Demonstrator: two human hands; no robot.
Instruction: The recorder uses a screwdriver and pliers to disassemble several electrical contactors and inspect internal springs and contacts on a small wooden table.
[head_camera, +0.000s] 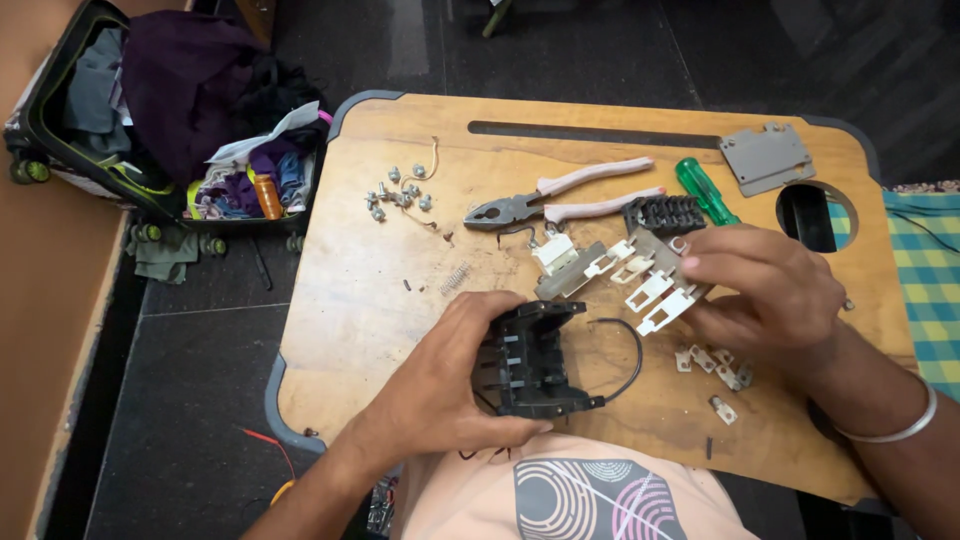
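Note:
My left hand (445, 385) grips a black plastic housing (528, 360) with slotted compartments, held near the front edge of a wooden lap table (350, 290). A thin black wire (630, 350) loops out from the housing's right side. My right hand (765, 290) holds a grey plate with several white contact pieces (630, 275) fixed on it, tilted just right of and above the housing. A silver bangle sits on my right wrist.
On the table lie pliers with pale pink handles (560, 200), a green-handled screwdriver (705, 190), a black toothed block (665, 212), a grey cover plate (765, 155), several screws (400, 190), a small spring (455, 278) and small metal clips (715, 365). An open suitcase of clothes (180, 110) lies on the floor at left.

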